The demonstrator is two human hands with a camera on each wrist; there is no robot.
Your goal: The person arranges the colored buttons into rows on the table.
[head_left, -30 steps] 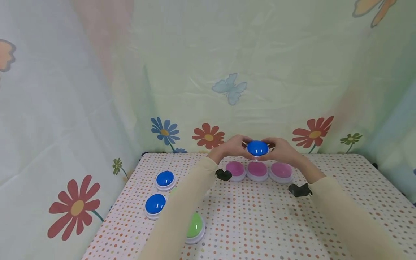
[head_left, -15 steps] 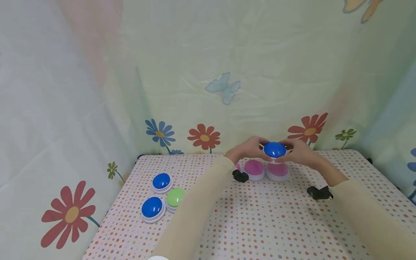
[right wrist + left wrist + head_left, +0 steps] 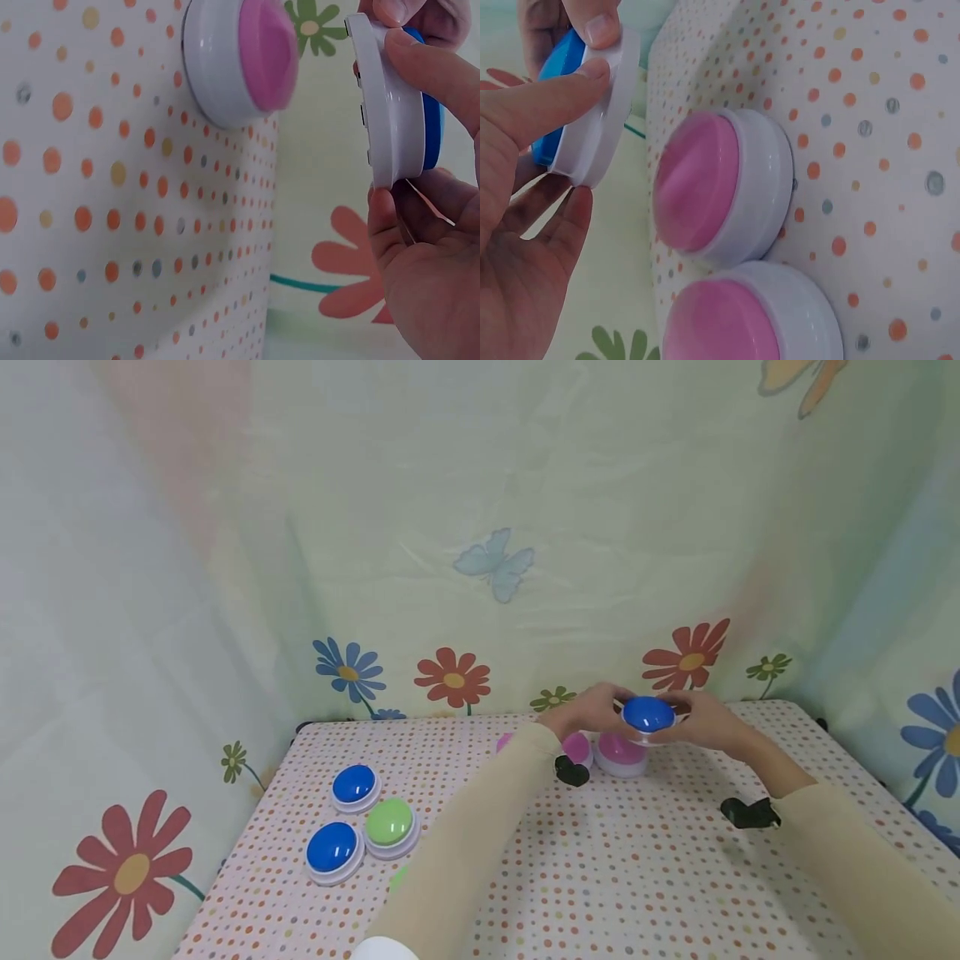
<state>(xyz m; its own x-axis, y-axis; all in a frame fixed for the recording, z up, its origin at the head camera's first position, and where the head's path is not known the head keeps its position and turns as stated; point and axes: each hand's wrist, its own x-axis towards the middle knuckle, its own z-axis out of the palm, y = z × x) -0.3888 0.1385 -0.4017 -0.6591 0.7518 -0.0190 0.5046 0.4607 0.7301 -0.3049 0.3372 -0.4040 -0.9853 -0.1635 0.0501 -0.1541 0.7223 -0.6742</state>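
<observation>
"Blue button (image 3: 648,714) in the two hands: where is it, exactly?"

"Raised off the surface (image 3: 630,893), dome up, by the right end of the pink row. Its nearest neighbour is that end's pink button (image 3: 621,756). The wrist views show it apart from the pink ones and from the surface."

"And the fingers?"

"Drawn in to the button's width on both sides. The left hand (image 3: 596,708) pinches one side and the right hand (image 3: 705,722) the other, thumbs laid along the white base (image 3: 394,112), other fingers bent against the rim. I see nothing else in either grip."

"So which step is this?"

"I'd call it the carry: grip taken, setting down not yet done. The exact landing spot I can't tell."

"What does the next move call for?"

"A level button and matched hands, I'd say. Clear the pink dome, lower both sides evenly, and don't trap a fingertip under the rim. Let go only when the base sits flat."

"Anything else in the way?"

"Hardly. One green button (image 3: 389,822) and two more blue ones stand well off to the left, and another green thing is mostly hidden by the left sleeve (image 3: 465,843)."
</observation>
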